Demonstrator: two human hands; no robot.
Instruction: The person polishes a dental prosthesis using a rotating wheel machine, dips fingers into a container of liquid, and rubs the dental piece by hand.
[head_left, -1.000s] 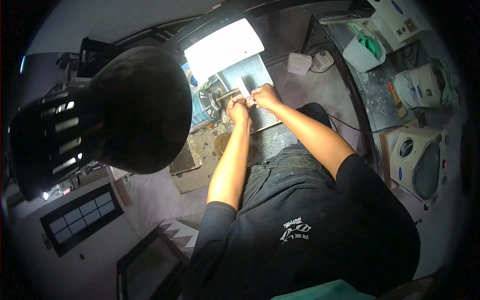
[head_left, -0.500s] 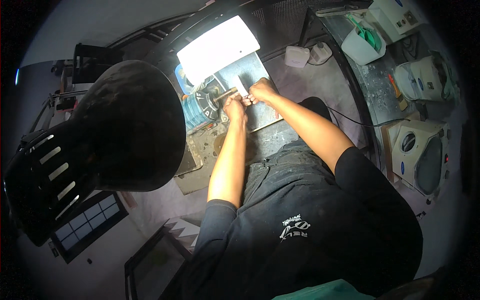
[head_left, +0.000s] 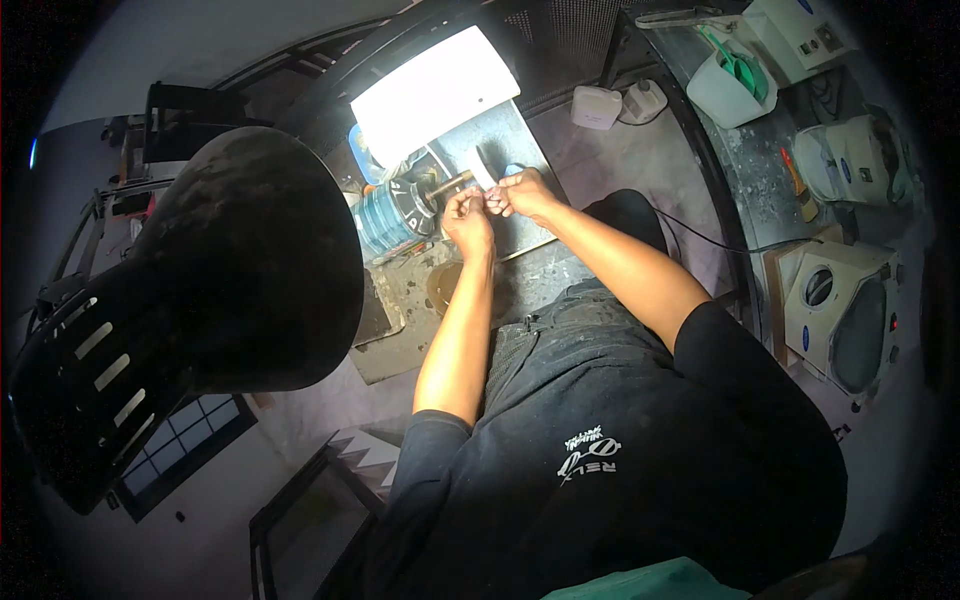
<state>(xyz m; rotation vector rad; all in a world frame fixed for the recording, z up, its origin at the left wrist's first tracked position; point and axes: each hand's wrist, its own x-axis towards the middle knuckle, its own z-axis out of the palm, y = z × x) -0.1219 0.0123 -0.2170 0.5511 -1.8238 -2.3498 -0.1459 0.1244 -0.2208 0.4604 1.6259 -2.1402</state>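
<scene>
Under bright light on the bench, a blue ribbed motor [head_left: 385, 222] has a brass-coloured shaft [head_left: 452, 185] that ends in a white wheel [head_left: 482, 166]. My left hand [head_left: 468, 222] is just in front of the shaft, its fingers bent and pinched together. Beside it, to the right of the wheel, my right hand [head_left: 524, 195] is closed with its fingertips close to the left ones. Between them is something small, mostly covered by the fingers and too small to name. Whether it touches the wheel I cannot tell.
A white hood [head_left: 435, 92] overhangs the wheel. A big black lamp shade [head_left: 260, 260] fills the left side. Two pale jugs [head_left: 597, 108] stand beyond the bench. On the right counter are a white tub [head_left: 725, 100] with green scoops, a brush [head_left: 800, 185] and a boxy machine [head_left: 840, 310].
Both hands have shifted slightly at the wheel, and the left fingers have lifted and re-bent. The right hand has turned a little. More of the wheel's rounded face shows.
</scene>
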